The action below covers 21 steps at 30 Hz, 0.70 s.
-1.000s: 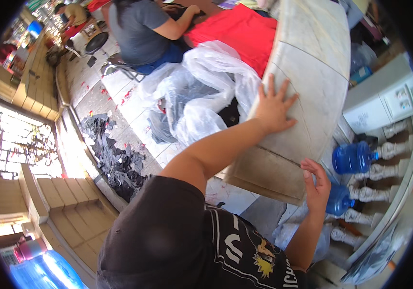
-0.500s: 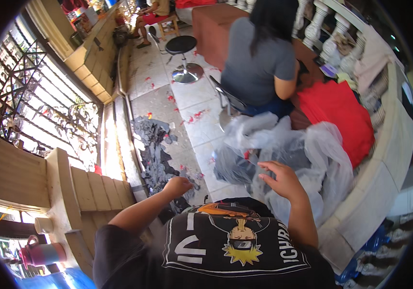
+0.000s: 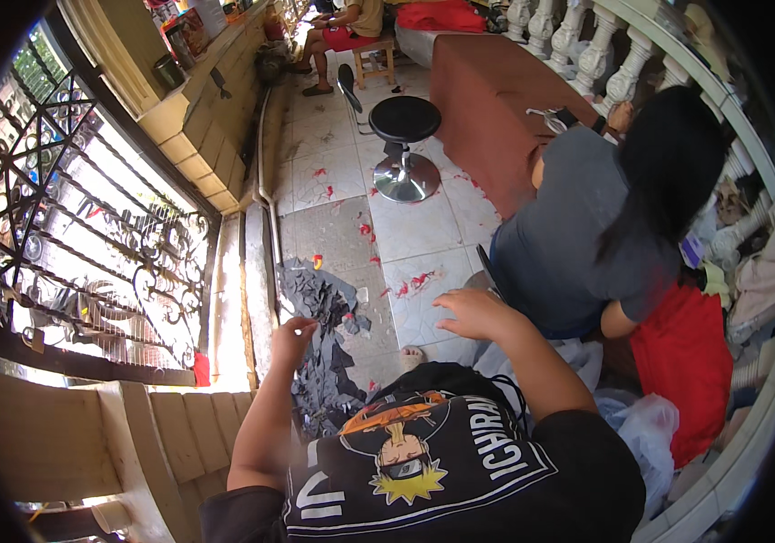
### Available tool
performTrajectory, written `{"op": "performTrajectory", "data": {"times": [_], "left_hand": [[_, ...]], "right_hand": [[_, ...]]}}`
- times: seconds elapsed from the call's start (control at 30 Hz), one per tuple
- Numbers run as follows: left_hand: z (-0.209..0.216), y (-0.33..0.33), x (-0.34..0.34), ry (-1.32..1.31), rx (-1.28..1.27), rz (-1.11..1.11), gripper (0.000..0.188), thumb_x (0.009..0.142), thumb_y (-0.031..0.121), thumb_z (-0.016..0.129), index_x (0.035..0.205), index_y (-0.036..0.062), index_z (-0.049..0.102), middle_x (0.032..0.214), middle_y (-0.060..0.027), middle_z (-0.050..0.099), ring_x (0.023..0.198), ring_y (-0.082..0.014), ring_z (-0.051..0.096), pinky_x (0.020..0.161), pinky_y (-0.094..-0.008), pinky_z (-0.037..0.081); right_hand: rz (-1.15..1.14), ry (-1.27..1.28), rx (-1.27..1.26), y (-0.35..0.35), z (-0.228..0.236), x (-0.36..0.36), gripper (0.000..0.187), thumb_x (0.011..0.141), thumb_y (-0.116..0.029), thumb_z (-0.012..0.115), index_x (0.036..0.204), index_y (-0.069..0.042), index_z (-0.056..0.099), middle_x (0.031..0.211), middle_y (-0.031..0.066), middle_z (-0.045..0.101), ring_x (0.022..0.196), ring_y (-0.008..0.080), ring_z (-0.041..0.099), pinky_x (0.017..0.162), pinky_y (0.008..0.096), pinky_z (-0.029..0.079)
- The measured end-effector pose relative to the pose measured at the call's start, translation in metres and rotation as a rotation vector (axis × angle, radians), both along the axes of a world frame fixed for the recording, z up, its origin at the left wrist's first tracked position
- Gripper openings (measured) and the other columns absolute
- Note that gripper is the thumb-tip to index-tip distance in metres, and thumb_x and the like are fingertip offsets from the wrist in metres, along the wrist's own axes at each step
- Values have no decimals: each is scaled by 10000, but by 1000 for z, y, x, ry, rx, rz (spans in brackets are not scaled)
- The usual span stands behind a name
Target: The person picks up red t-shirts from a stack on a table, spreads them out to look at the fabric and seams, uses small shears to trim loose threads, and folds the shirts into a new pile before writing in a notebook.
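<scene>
My left hand (image 3: 294,340) hovers above a heap of dark grey fabric scraps (image 3: 315,362) on the floor. Its fingers are curled in, thumb and forefinger forming a small ring, and I see nothing held. My right hand (image 3: 478,314) is raised over the tiled floor with its fingers apart and empty, near the back of a seated person in a grey shirt (image 3: 564,217). Clear plastic bags (image 3: 645,425) lie to the right of my right arm, partly hidden by it. Neither hand touches anything visible.
A black round stool (image 3: 405,119) stands ahead on tiles strewn with red scraps. Beyond the seated person runs a brown-covered table (image 3: 487,100). Red cloth (image 3: 690,371) hangs at the right. A metal grille (image 3: 89,208) lines the left; another person (image 3: 347,36) sits far ahead.
My view has swung and moved forward, so the stool and seated person appear farther right and the plastic bags lower. Both hands stay raised, the left still curled, the right still spread.
</scene>
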State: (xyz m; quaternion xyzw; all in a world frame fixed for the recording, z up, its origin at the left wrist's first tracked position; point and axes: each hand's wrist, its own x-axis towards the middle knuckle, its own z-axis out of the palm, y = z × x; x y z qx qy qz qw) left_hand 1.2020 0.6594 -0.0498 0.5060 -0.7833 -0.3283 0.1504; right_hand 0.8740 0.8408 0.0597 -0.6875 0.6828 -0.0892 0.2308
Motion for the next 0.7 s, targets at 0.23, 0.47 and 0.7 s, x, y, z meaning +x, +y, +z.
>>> {"op": "performTrajectory", "data": {"times": [0.23, 0.47, 0.7], "left_hand": [[-83, -89, 163, -241, 346, 787, 361, 787, 336, 665, 850, -18, 697, 773, -174, 678, 732, -273, 660, 705, -354, 499], [-122, -113, 204, -397, 715, 740, 303, 825, 304, 611, 860, 15, 692, 876, -172, 674, 854, -290, 649, 785, -383, 493], [-127, -520, 77, -753, 359, -61, 279, 833, 299, 560, 908, 57, 677, 980, -175, 651, 956, -316, 614, 833, -421, 471]], "right_hand": [[176, 82, 191, -212, 17, -55, 425, 805, -320, 621, 1142, -65, 570, 1075, 146, 621, 1003, 309, 590, 847, 415, 463], [241, -11, -14, -426, 2, -82, 434, 813, -337, 620, 1147, -65, 568, 1061, 142, 623, 1005, 305, 589, 861, 416, 459], [-41, 138, 130, -613, -6, -143, 423, 815, -340, 620, 1143, -76, 576, 1071, 128, 622, 1025, 303, 581, 870, 408, 457]]}}
